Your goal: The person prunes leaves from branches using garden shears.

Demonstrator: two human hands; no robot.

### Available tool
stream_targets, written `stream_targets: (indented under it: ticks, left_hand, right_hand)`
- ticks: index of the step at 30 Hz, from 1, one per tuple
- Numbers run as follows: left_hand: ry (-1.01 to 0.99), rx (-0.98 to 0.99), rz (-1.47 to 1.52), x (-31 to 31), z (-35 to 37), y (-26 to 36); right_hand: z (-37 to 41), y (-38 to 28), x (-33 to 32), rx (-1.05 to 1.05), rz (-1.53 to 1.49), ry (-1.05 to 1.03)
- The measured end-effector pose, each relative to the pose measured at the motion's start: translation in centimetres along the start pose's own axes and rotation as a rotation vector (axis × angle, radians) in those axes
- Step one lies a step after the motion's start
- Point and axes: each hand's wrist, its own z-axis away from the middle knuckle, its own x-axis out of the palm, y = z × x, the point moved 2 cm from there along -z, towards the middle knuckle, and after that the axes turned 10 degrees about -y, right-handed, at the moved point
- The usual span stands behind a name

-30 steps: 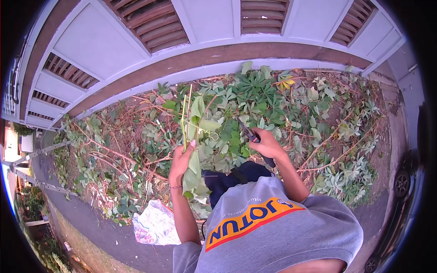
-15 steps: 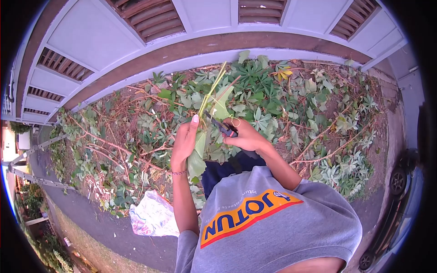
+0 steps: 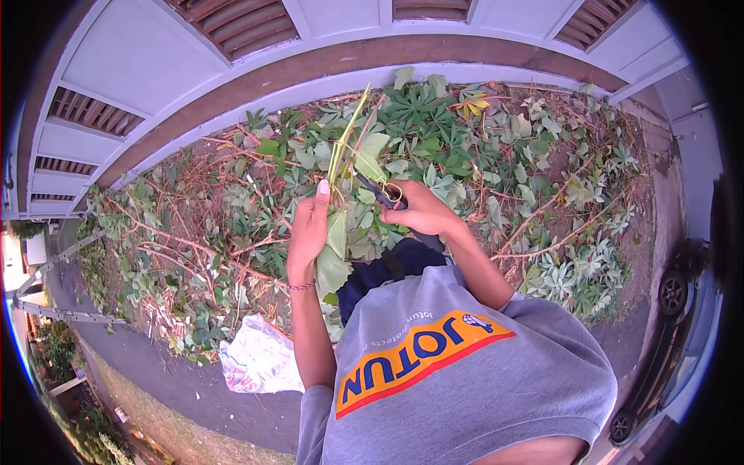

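My left hand (image 3: 311, 229) is closed around a small bunch of green stems (image 3: 339, 151), thumb pressed along them. The stems point up and away from me, and a large green leaf (image 3: 333, 267) hangs below the fist. My right hand (image 3: 422, 209) grips dark-handled pruning shears (image 3: 377, 191), their blades directed left toward the stems just above my left thumb. Another pale green leaf (image 3: 370, 155) stands between the stems and the blades. A thin curled tendril loops by the right-hand fingers.
Cut leaves and branches (image 3: 434, 124) cover the ground ahead, up to a white wall with brown louvred vents (image 3: 240, 27). A white plastic bag (image 3: 260, 356) lies on the pavement at left. A ladder (image 3: 66, 312) is far left; a car (image 3: 674, 310) is at right.
Both hands keep their holds. The stems are tilted slightly more upright, and the shears have come a little up and left. The whole view has shifted slightly.
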Motion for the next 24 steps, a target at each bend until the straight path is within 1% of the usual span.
stream_targets:
  ticks: [1, 3, 5, 9, 11, 12, 13, 14, 15, 17, 21, 23, 24]
  left_hand:
    - [0.017, 0.027, -0.005, 0.3, -0.2, 0.0]
    - [0.030, 0.054, -0.009, 0.5, -0.3, 0.1]
    - [0.067, 0.032, 0.024, 0.4, -0.3, 0.4]
    - [0.050, 0.025, 0.011, 0.5, -0.7, 0.4]
    - [-0.017, 0.034, -0.109, 1.1, -1.0, -0.7]
    - [-0.022, 0.021, -0.102, 1.3, -1.0, -0.6]
    - [-0.047, 0.030, -0.170, 1.5, -1.0, -0.5]
    - [-0.071, 0.045, -0.240, 1.8, -1.0, -0.2]
    - [-0.074, 0.039, -0.235, 2.0, -0.9, -0.1]
    - [-0.120, -0.047, -0.284, 1.7, -1.1, 0.0]
    - [-0.129, -0.036, -0.360, 1.0, -1.4, 0.0]
    - [-0.145, -0.055, -0.409, 0.5, -1.7, 0.5]
    - [-0.137, -0.053, -0.410, 0.3, -1.8, 0.9]
  right_hand:
    - [0.0, -0.3, 0.0, -0.012, 0.005, 0.007]
    - [0.5, -1.0, -0.4, 0.028, 0.031, 0.032]
    - [0.6, -1.1, -0.8, 0.109, 0.081, -0.024]
    - [0.4, -1.2, -0.6, 0.091, 0.094, -0.031]
    - [-0.1, -0.8, -0.2, 0.054, -0.040, -0.008]
    - [-0.2, -1.1, -0.3, 0.066, -0.013, -0.006]
    - [-0.3, -1.0, -0.1, 0.080, -0.021, -0.011]
    - [-0.3, -0.9, 0.0, 0.071, 0.044, 0.036]
    - [-0.3, -0.9, -0.1, 0.059, 0.112, 0.082]
    - [-0.6, -0.5, 0.1, 0.031, 0.108, 0.091]
    - [-1.0, 0.9, 1.4, 0.040, 0.080, 0.091]
    - [-1.3, 1.5, 1.9, 0.121, 0.024, 0.092]
    - [-1.4, 1.3, 1.7, 0.148, 0.105, 0.073]
